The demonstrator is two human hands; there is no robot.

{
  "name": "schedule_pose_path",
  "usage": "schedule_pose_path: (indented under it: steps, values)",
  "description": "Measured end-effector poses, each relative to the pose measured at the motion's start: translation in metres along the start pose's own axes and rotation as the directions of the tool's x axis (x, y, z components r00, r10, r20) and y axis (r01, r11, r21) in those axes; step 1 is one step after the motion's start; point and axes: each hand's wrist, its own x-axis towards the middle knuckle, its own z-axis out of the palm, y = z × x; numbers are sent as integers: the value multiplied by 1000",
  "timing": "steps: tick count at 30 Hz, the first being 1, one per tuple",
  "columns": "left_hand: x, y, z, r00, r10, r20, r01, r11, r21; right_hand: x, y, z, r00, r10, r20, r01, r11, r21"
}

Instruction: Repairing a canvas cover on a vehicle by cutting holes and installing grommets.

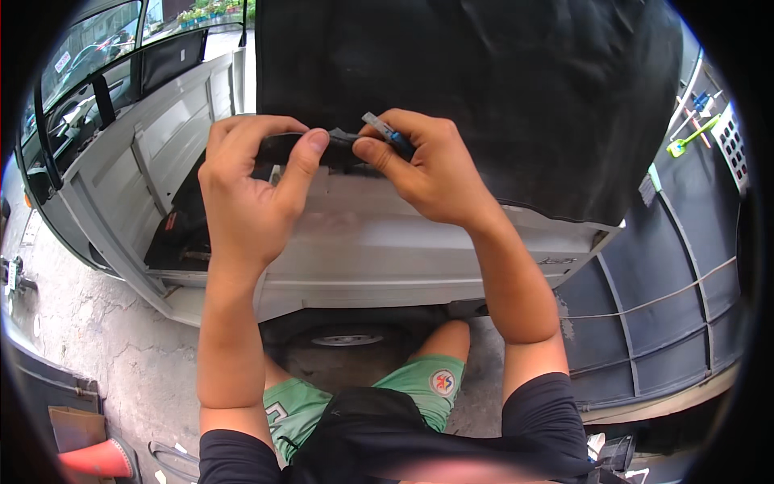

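Note:
At the edge of a large black vinyl-like sheet (pixel 468 89), both hands are raised close together. My left hand (pixel 250 181) is closed, pinching a dark strip (pixel 343 135) between thumb and fingertips. My right hand (pixel 431 165) is wrapped round a small tool with a blue body and a flat grey metallic end, which looks like a utility knife (pixel 387 133). Its thumb tip also touches the strip's right end. Whether the strip is part of the sheet I cannot tell.
Behind and below the hands stands a white vehicle's cargo bed (pixel 363 242), with a wheel (pixel 347 339) underneath. A dark panelled wall or gate (pixel 645 298) stands at right, with a green-handled brush (pixel 689 139) hanging there. An orange cone (pixel 101 460) lies at lower left.

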Motion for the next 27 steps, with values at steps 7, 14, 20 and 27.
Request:
schedule_pose_path:
  steps: [7,14,20,27]
  values:
    - [21,16,-13,902,-260,343,268,963,27,17,-1,-22,990,78,117,-78,997,-2]
    - [12,4,-12,935,-215,282,257,959,-121,18,-7,-10,993,57,99,-51,996,-67]
    - [5,-6,-3,970,-85,229,110,989,-99,11,-8,-12,997,-9,78,17,995,-99]
    - [5,-18,5,975,143,173,-132,989,-73,-10,-31,-9,947,-322,-24,264,815,-516]
